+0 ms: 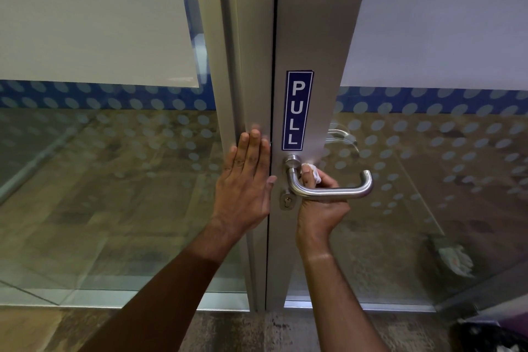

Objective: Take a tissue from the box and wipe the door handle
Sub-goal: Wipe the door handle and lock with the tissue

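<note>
Glass door [428, 151], tissue [313, 171] (crumpled) on handle [328, 193]

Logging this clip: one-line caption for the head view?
Right hand presses a tissue behind the handle; left hand lies flat on the frame.

tissue [313, 172] mostly hidden in fist, left fingertips [255, 134] blurred

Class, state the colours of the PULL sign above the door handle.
White letters on dark blue: PULL sign, head view.
</note>
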`<state>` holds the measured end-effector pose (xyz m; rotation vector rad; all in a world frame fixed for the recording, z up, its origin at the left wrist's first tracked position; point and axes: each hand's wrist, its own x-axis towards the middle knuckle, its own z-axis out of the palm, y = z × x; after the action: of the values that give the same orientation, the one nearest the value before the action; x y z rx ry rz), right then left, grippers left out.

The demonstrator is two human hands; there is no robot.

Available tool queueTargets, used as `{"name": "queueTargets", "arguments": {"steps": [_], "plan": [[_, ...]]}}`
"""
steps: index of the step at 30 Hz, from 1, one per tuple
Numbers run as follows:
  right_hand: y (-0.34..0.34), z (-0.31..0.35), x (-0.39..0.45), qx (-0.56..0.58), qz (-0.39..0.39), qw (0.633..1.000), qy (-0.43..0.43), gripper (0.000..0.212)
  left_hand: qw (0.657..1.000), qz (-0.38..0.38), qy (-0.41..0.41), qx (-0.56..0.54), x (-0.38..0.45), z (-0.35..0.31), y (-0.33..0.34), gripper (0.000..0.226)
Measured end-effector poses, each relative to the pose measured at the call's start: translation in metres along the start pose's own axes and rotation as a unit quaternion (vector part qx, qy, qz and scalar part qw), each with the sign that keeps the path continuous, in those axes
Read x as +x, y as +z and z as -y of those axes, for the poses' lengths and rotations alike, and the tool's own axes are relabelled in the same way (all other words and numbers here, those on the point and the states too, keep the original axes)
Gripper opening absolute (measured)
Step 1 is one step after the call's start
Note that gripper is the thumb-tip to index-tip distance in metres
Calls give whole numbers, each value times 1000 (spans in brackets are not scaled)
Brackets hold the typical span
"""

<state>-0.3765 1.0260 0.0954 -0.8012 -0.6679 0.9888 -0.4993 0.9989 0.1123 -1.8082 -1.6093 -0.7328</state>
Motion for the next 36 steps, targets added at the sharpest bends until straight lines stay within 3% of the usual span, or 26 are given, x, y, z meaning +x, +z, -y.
{"name": "queueTargets", "arguments": {"steps": [9, 13, 20, 26, 29, 32, 36], "plan": [[-3, -2, 3, -34, 12, 999, -30, 13, 1000, 1, -4, 1, -1, 0, 1, 83], [-1, -4, 1, -22, -18, 1000, 14, 4, 1000, 4, -4, 3, -1, -1, 1, 84], [-3, -7, -8, 94, -83, 979, 163, 8, 1000, 10, -6, 4, -1, -1, -1, 83], [-14, -14, -8, 88, -149, 947, 270, 28, 1000, 13, -6, 1, -1, -1, -2, 84], [-20, -19, -9, 72, -161, 932, 316, 21, 1000, 16, -9, 6, -1, 0, -2, 82], [-28, -23, -12, 30, -163, 928, 334, 10, 1000, 20, -12, 7, -1, -1, -2, 80], [-38, -21, -16, -11, -166, 935, 312, 14, 1000, 20, -10, 7, -1, -1, -3, 80]]}}
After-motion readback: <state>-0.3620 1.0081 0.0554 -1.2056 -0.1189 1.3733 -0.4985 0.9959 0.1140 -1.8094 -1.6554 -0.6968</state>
